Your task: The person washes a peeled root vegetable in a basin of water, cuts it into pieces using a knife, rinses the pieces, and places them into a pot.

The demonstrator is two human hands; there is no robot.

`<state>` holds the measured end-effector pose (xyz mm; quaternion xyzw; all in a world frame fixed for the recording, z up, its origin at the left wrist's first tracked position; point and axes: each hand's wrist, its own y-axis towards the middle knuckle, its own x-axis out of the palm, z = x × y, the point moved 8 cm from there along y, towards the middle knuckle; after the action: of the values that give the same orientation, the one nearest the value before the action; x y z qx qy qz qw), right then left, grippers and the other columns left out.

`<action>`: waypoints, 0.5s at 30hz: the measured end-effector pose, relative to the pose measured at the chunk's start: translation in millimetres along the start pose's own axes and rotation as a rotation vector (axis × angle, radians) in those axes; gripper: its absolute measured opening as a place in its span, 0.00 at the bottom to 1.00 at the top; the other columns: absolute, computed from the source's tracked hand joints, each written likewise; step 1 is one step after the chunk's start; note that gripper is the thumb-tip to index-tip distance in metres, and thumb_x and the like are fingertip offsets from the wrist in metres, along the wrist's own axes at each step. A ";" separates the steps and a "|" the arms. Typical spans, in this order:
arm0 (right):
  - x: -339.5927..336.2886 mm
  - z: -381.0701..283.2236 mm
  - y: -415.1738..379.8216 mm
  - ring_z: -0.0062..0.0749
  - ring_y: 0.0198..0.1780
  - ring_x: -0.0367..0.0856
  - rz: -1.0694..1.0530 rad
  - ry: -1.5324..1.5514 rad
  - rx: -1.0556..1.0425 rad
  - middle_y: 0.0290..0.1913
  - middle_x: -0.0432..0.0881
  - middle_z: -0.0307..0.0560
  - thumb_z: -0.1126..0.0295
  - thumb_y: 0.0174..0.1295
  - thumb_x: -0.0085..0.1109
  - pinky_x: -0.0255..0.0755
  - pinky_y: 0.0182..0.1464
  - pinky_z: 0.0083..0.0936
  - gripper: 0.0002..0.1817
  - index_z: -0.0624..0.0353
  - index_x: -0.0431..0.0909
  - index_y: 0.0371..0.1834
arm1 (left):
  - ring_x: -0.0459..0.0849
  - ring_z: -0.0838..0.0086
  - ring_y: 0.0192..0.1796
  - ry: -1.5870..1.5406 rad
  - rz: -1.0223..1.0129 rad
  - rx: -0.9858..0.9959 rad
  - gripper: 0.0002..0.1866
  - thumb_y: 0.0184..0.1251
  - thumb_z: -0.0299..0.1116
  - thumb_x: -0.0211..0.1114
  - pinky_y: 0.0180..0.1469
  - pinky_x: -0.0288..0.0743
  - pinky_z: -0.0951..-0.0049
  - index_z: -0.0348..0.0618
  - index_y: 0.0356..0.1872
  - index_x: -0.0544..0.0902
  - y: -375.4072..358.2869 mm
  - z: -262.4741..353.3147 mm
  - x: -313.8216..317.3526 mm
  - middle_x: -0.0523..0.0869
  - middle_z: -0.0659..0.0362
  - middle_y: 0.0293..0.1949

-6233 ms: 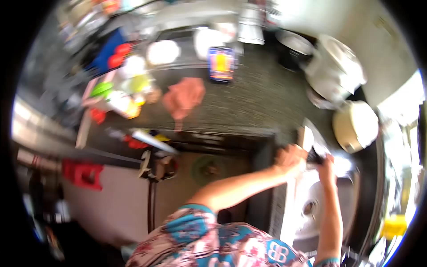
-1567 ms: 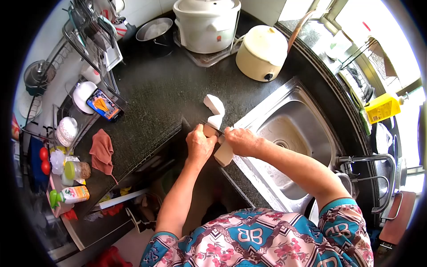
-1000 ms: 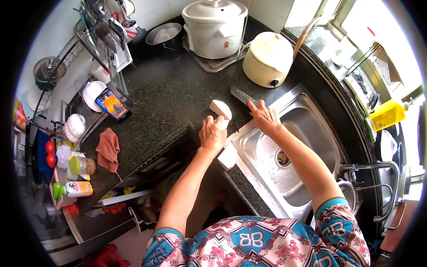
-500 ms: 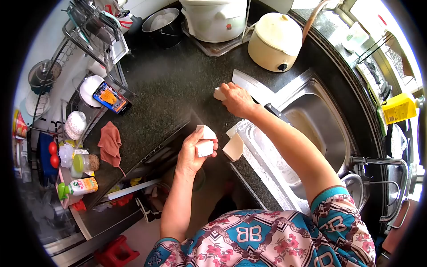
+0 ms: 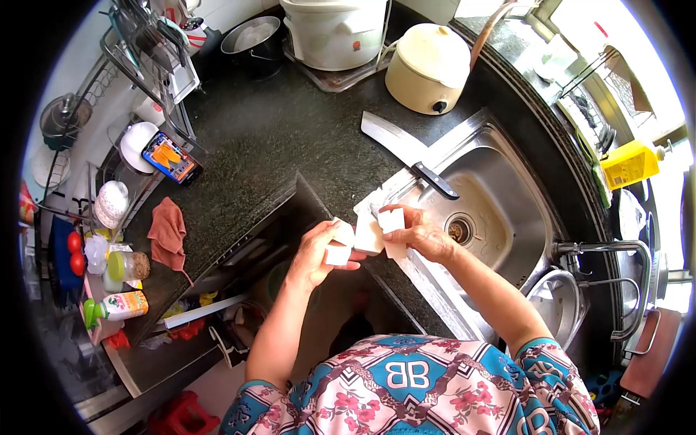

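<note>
My left hand [image 5: 313, 257] is closed around pale white chunks [image 5: 338, 254] that look like cut food, flat-sided and blocky. Just to its right, my right hand [image 5: 424, 233] grips another white piece [image 5: 394, 221] between thumb and fingers. Between the two hands a larger white chunk [image 5: 368, 233] sits at the counter's front edge, overlapped partly by the piece in my right hand. Beyond my right hand lies a broad-bladed knife [image 5: 395, 140], blade on the dark counter and black handle over the sink's rim.
The steel sink [image 5: 500, 210] with its tap [image 5: 616, 248] is on the right. A cream electric pot [image 5: 428, 69] and a white cooker [image 5: 335, 36] stand at the back. A lit phone [image 5: 172, 158] leans at the dish rack on the left, above a brown cloth [image 5: 167, 233]. Below, a drawer stands open.
My right hand has come back from the far counter near the knife to the front edge, bringing its white piece beside my left hand. The view has shifted slightly.
</note>
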<state>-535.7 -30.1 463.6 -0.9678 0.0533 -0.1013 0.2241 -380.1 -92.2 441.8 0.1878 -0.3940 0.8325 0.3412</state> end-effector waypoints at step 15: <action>-51.9 -46.4 -96.2 0.24 0.30 0.74 0.339 -0.161 -0.094 0.29 0.75 0.42 0.72 0.38 0.66 0.70 0.30 0.20 0.21 0.64 0.76 0.39 | 0.72 0.45 0.57 -0.447 -0.513 -0.305 0.25 0.62 0.42 0.54 0.53 0.69 0.40 0.42 0.58 0.67 -1.3 -48.0 123.0 0.73 0.43 0.54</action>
<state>-590.9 44.1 538.2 -0.9594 0.2020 0.0181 0.1961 -466.9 -2.3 484.3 0.4047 -0.5182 0.5902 0.4684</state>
